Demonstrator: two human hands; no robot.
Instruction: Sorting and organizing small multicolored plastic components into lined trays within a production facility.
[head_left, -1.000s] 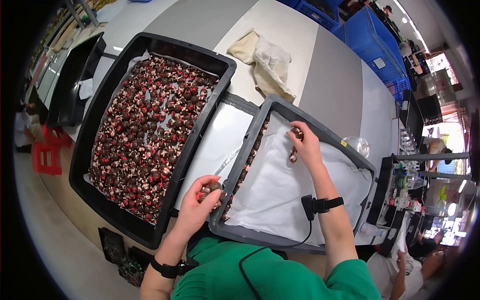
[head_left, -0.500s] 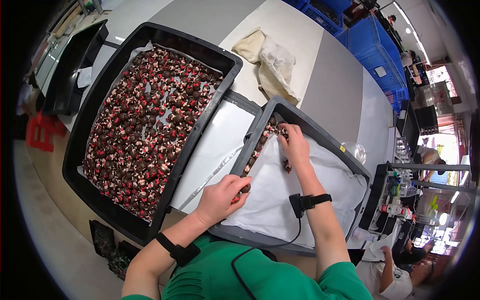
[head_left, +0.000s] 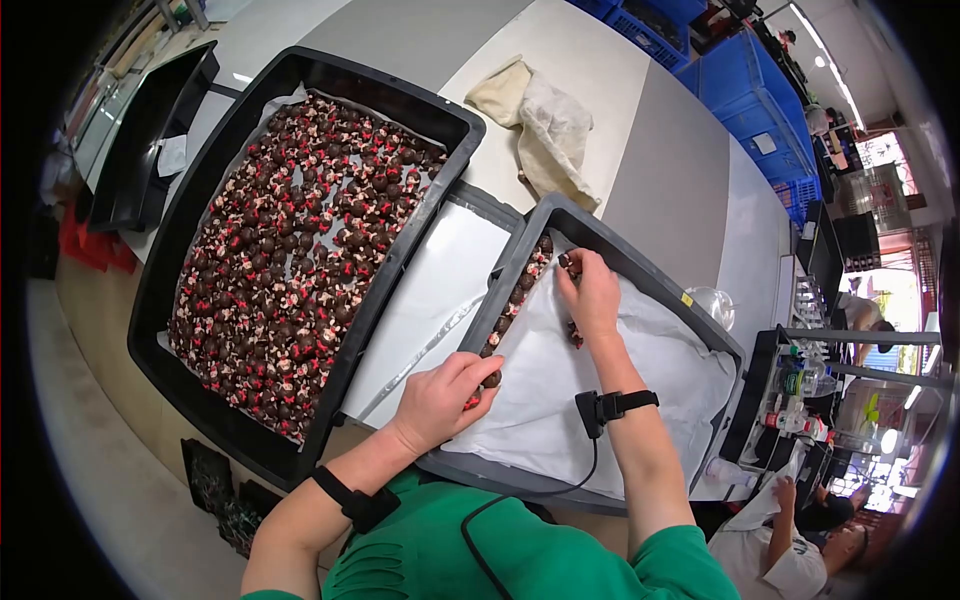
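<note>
A large black tray [head_left: 465, 125] on my left is filled with small figurines [head_left: 290, 250] with dark round heads and red and cream bodies. The smaller grey tray [head_left: 640, 262] in front of me is lined with a white sheet [head_left: 580, 420]. Inside its left wall runs a row of the same figurines [head_left: 516, 295]. My left hand [head_left: 440, 400], fingers closed, grips figurines at the row's near end. Near the tray's far left corner, my right hand [head_left: 592, 292] pinches figurines [head_left: 568, 264]. A few more figurines [head_left: 574, 332] show beside that palm.
Beyond the grey tray lies a crumpled beige cloth [head_left: 550, 125]. An empty black tray [head_left: 150, 140] stands at the far left. Blue crates [head_left: 755, 110] are stacked on the far right. A co-worker [head_left: 770, 550] in a white shirt is at the lower right.
My right hand has drawn slightly right, away from the row, showing more of the row's far end and the figurines in its fingers. The left hand has barely moved.
</note>
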